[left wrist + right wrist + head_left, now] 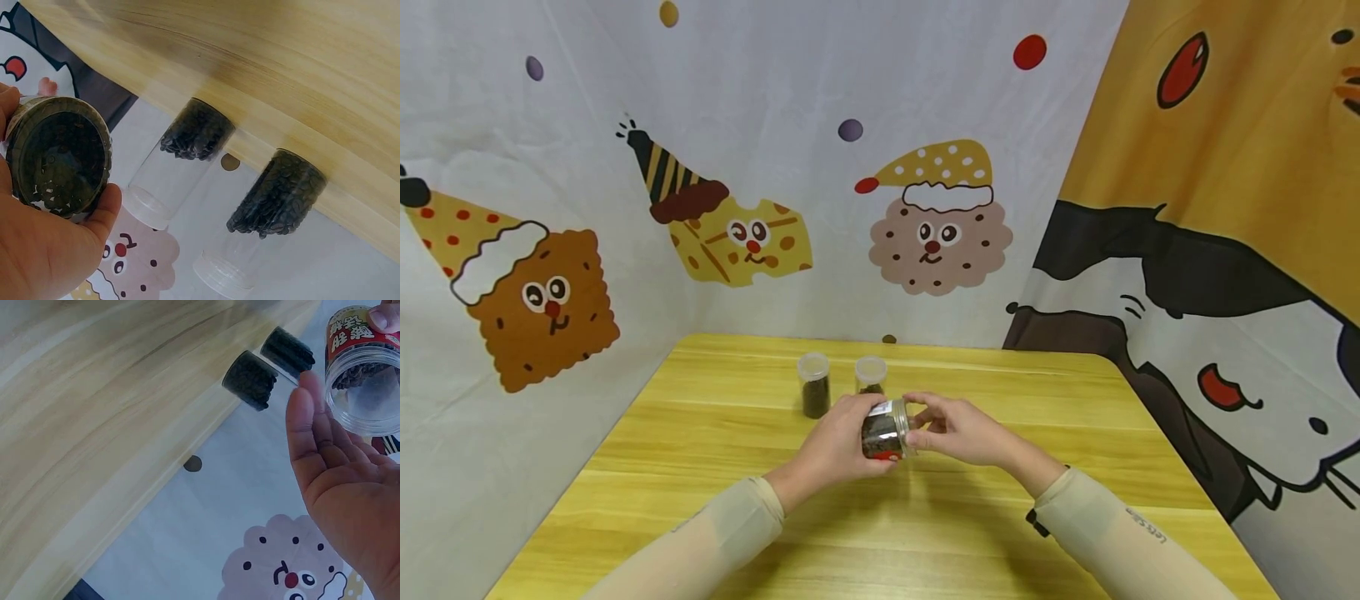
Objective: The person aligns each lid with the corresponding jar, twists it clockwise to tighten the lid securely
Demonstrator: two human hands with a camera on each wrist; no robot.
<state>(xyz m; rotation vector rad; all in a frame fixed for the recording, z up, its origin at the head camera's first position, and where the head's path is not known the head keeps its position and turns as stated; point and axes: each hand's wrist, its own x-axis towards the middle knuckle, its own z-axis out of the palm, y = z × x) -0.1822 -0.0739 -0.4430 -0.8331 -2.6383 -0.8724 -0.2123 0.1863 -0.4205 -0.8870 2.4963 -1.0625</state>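
Observation:
My left hand (842, 437) grips a clear jar (882, 432) with a red-and-white label and dark contents, tipped on its side above the table. In the right wrist view the uncovered mouth of the jar (365, 394) faces the right hand, and dark bits lie inside. Close by the rim is my right hand (958, 429), its fingers loosely extended and the palm showing no object. The left wrist view shows the round base of the jar (59, 159) within the left hand's fingers.
Two clear lidded canisters stand behind the hands, the left canister (815, 387) and the right canister (871, 373), partly hidden by the left hand. Each is partly filled with dark beans. A patterned curtain (820, 317) hangs behind the wooden table (700, 433).

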